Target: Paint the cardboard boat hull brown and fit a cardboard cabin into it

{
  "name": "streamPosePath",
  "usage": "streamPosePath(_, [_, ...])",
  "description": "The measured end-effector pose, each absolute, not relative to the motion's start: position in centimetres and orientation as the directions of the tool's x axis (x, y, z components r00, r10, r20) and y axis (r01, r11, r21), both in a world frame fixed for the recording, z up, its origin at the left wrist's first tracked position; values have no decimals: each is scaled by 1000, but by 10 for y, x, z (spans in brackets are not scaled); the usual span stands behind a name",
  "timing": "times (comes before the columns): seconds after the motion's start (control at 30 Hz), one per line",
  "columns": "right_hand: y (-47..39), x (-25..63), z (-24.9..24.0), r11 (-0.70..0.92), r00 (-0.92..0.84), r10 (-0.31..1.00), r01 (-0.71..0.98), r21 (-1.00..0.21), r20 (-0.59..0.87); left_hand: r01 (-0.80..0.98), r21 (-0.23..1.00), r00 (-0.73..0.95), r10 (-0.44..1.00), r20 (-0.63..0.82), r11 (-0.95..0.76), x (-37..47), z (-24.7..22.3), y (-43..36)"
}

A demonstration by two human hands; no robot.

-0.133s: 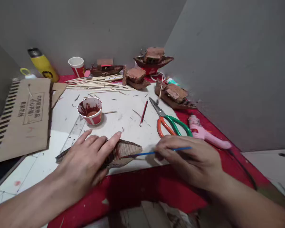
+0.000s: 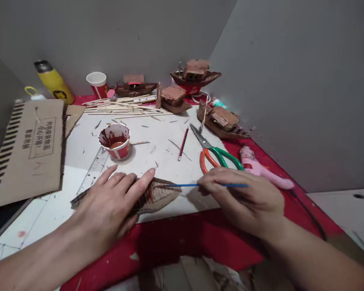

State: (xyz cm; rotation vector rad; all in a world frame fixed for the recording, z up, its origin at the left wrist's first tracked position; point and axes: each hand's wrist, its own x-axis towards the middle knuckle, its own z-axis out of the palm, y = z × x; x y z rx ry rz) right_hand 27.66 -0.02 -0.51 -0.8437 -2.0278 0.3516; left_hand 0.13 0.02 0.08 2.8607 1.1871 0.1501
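A cardboard boat hull (image 2: pixel 165 194), partly painted dark brown, lies near the front edge of the white board. Across its left part rests my left hand (image 2: pixel 112 202), fingers wrapped over it and hiding much of it. My right hand (image 2: pixel 239 198) pinches a thin blue paintbrush (image 2: pixel 186 185), whose tip touches the ribbed inside of the hull near its far edge. Behind my left hand stands a paper cup (image 2: pixel 119 151) with reddish-brown paint inside. Scissors (image 2: pixel 204 143) with orange and green handles lie just beyond my right hand.
A pencil (image 2: pixel 183 143), thin sticks (image 2: pixel 124 107) and a ruler (image 2: pixel 94 169) lie on the board. Painted model boats (image 2: pixel 221 119) stand behind. A pink glue gun (image 2: pixel 261 171) is at right, a cardboard sheet (image 2: pixel 33 149) at left, a yellow bottle (image 2: pixel 54 83) at back left.
My right hand has moved the brush tip away from me across the hull, toward its far edge. My left hand stays in place on the hull.
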Motion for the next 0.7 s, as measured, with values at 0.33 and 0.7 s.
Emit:
streamPosePath(0.33, [-2,278,-5,730,-310,677,399,-554,668,708,159,690,722,48,-688,-4,-3,2])
streamPosePath(0.7, [-9,285,-3,709,-51,666,352,-610,744,657,216,691,691,212,-723,2,3,-11])
